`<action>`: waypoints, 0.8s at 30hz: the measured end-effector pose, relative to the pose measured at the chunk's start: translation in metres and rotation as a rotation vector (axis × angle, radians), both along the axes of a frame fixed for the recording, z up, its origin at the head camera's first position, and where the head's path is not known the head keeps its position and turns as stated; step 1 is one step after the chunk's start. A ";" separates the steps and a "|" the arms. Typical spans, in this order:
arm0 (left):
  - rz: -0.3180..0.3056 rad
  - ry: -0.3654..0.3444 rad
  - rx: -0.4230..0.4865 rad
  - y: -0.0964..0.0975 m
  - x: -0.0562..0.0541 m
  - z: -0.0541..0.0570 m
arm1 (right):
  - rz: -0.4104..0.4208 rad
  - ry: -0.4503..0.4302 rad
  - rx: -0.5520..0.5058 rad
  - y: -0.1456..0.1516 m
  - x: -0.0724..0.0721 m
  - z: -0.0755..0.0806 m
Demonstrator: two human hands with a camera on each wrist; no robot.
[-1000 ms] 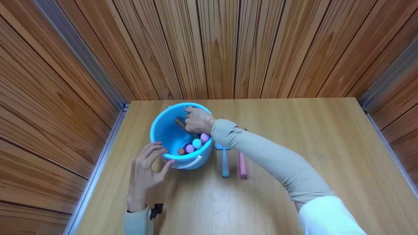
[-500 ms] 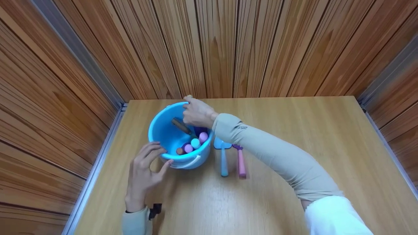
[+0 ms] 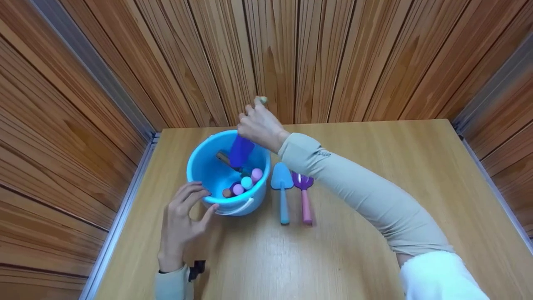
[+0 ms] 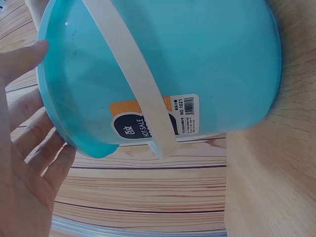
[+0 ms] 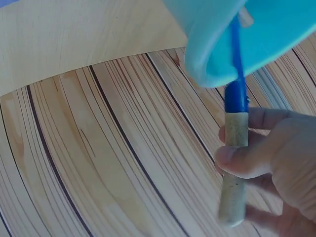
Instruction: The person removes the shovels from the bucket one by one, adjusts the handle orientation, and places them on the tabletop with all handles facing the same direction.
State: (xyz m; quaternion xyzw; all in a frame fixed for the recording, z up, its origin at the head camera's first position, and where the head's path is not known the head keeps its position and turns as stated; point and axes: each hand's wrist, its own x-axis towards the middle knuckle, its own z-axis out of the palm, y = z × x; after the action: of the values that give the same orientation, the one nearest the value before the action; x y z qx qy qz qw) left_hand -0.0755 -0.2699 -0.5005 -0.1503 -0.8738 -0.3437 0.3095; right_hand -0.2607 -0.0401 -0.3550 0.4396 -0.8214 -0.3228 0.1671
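A light blue bucket (image 3: 259, 198) stands at the back left of the table. My left hand (image 3: 181, 223) holds its near-left rim, fingers over the edge and thumb on the outside; the left wrist view shows the bucket's wall with its white handle (image 4: 131, 69) and label. Above the far rim, my right hand (image 3: 261, 127) grips a small trowel by its wooden handle (image 5: 234, 173). The trowel's dark blue blade (image 3: 241, 151) points down into the bucket. Inside lie several round-ended pieces, including a turquoise one (image 3: 246, 182), and a brown handle (image 3: 222, 158).
Right of the bucket, a light blue trowel (image 3: 282, 177) and a purple garden fork (image 3: 304, 182) with a pink handle lie side by side on the wooden table (image 3: 374, 166). Wood-plank walls (image 3: 325, 62) enclose the table at the back and sides.
My right hand has risen from inside the bucket to above its far rim, drawing the blue trowel up with it. The left hand stays on the rim.
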 end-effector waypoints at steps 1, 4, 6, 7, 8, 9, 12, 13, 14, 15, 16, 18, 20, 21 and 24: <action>0.003 -0.001 -0.004 -0.001 0.000 0.000 | -0.016 -0.007 -0.024 0.003 0.000 0.002; 0.006 -0.004 -0.006 -0.002 -0.001 0.000 | -0.060 -0.047 -0.090 0.013 -0.001 0.008; 0.006 -0.006 -0.010 -0.003 -0.001 -0.001 | -0.079 -0.085 -0.129 0.021 -0.002 0.012; 0.006 -0.009 -0.012 -0.003 -0.001 -0.001 | -0.090 -0.115 -0.148 0.026 -0.002 0.014; 0.006 -0.011 -0.011 -0.003 -0.001 -0.001 | -0.100 -0.156 -0.172 0.031 -0.002 0.015; 0.003 -0.011 -0.007 -0.003 -0.001 -0.001 | -0.109 -0.205 -0.202 0.036 -0.002 0.017; 0.007 -0.019 -0.009 -0.003 0.000 -0.001 | -0.157 -0.410 -0.301 0.051 -0.003 0.022; 0.007 -0.017 -0.010 -0.003 0.000 -0.001 | -0.182 -0.481 -0.330 0.056 -0.004 0.023; 0.005 -0.014 -0.010 -0.004 0.000 -0.001 | -0.208 -0.549 -0.360 0.062 -0.004 0.024; 0.002 -0.010 -0.011 -0.004 0.000 -0.001 | -0.232 -0.605 -0.384 0.067 -0.005 0.025; 0.004 -0.007 -0.016 -0.004 0.000 -0.001 | -0.255 -0.650 -0.405 0.072 -0.005 0.025; 0.001 0.002 -0.018 -0.005 0.000 -0.002 | -0.282 -0.707 -0.441 0.082 -0.007 0.024; 0.000 0.006 -0.016 -0.006 0.000 -0.003 | -0.286 -0.743 -0.474 0.092 -0.008 0.023; 0.000 0.006 -0.015 -0.006 0.000 -0.003 | -0.283 -0.758 -0.492 0.097 -0.009 0.023; 0.003 0.003 -0.009 -0.007 -0.001 -0.003 | -0.285 -0.819 -0.551 0.111 -0.010 0.021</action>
State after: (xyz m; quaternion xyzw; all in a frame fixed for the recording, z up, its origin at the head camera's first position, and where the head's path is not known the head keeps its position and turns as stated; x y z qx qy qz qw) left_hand -0.0770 -0.2766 -0.5035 -0.1511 -0.8750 -0.3391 0.3107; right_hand -0.2703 0.0713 -0.3338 0.3533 -0.9258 0.0850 -0.1045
